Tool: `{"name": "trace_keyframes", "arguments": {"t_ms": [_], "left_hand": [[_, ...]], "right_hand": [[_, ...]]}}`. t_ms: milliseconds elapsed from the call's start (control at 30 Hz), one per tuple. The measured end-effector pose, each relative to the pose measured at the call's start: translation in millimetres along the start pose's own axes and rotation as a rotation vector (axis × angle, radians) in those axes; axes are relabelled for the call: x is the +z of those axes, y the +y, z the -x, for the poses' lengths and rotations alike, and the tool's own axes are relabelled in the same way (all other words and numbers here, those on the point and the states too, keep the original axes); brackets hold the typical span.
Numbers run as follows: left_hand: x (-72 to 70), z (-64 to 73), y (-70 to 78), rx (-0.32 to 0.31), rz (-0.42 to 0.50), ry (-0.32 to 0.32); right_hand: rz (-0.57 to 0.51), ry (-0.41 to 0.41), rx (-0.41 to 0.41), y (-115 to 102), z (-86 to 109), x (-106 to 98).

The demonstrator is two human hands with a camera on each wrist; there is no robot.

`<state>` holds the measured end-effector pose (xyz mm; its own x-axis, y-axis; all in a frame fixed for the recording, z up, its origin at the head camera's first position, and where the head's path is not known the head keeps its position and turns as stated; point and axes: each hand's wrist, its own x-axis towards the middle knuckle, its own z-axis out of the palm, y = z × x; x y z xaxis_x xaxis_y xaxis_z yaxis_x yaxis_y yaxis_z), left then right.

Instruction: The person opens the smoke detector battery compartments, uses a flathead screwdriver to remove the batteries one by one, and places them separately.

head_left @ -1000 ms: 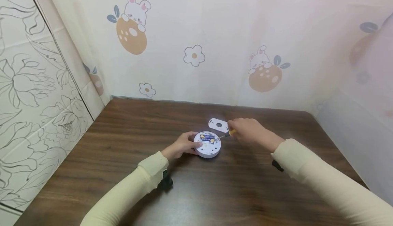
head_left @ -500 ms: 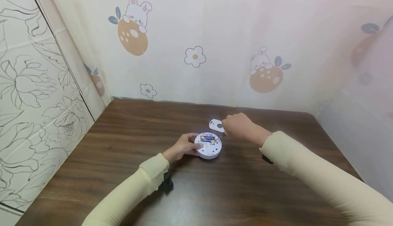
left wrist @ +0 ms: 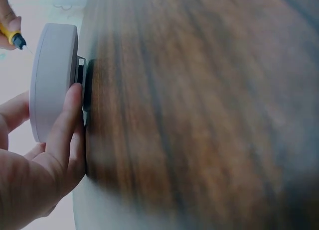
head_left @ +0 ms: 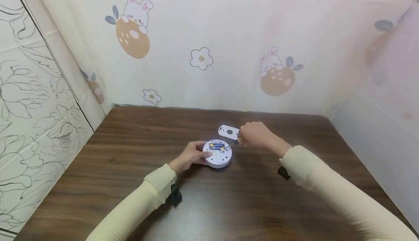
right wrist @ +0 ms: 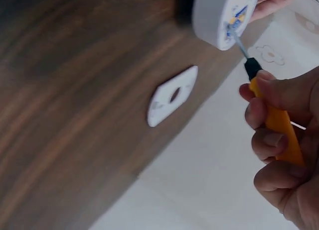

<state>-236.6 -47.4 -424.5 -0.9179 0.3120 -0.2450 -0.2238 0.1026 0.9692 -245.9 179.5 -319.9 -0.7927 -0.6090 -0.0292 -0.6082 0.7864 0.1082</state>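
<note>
In the head view my left hand (head_left: 191,155) grips a round white smoke detector (head_left: 217,159) by its left side, thumb on the face. The left wrist view shows its pale side wall (left wrist: 54,75) edge-on, tilted, with my fingers behind it. Blue-and-yellow batteries (head_left: 216,146) sit in the detector's open compartment. My right hand (head_left: 256,134) holds a screwdriver (right wrist: 279,125) by its yellow handle, fingers curled round it. The metal shaft (right wrist: 241,46) points down at the detector, its tip right at the batteries.
A flat white mounting plate (head_left: 226,130) with a round central hole lies on the dark wooden table (head_left: 147,135), just behind the detector; my right hand partly covers its right end in the head view. A patterned curtain (head_left: 176,26) hangs along the table's back edge.
My right hand moved in toward the detector, covering more of the plate, then drew back a little. The screwdriver tip stays at the batteries. The left hand keeps its grip; the head view shifted slightly.
</note>
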Motion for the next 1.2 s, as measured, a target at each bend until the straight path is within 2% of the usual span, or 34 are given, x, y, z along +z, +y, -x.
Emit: {"name": "trace_keyframes", "arguments": {"t_ms": [300,700,933,1067,1200], "left_hand": [[1.1,1.3,2.4,-0.022,0.045,0.004],[0.4,2.8,5.8,-0.045,0.014,-0.020],[0.3,-1.0,0.5,-0.021,0.053,-0.032],[0.6,-1.8,-0.8,-0.022,0.064,-0.031],[0.4,-1.0,0.0,-0.027,0.060,-0.027]], "right_hand": [[-0.145,0.119,-0.002,8.6,16.6,19.8],[-0.356,0.142,0.055,22.9,29.0,49.1],[-0.477,0.139,0.093,27.4,33.2,63.2],[-0.511,0.135,0.123,28.2,34.7,70.0],[-0.535,0.148,0.118,28.8,36.3,75.8]]}}
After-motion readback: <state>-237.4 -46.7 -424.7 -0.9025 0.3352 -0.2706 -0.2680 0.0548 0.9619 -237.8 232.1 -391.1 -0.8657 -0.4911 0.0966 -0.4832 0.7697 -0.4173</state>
